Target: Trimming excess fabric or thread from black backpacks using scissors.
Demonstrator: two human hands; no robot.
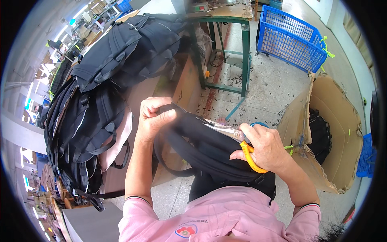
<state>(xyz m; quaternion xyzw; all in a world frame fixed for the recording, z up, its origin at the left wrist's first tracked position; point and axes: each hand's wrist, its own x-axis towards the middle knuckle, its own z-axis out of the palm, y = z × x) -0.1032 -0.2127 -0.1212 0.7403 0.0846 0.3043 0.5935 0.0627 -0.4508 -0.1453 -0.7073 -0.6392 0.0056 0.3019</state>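
Note:
A black backpack (205, 149) hangs in front of my body, its loose strap looping down at the left. My left hand (155, 117) is raised and closed on the bag's upper left edge, thumb pressed against the curled fingers. Over the bag's right end, my right hand (264, 147) is closed round a tool with a curved yellow handle (254, 161); its working end is hidden. A pale strip (223, 128) runs along the bag's top edge up to my right fingers. Part of a blue ring shows behind that hand.
Black backpacks lie in a heap (105, 60) at the left, on and beside a cardboard box. A green-legged table (245, 56) stands ahead. Beyond it to the right is a blue plastic crate (290, 44). An open carton (338, 105) at right holds something black. Dark scraps litter the floor.

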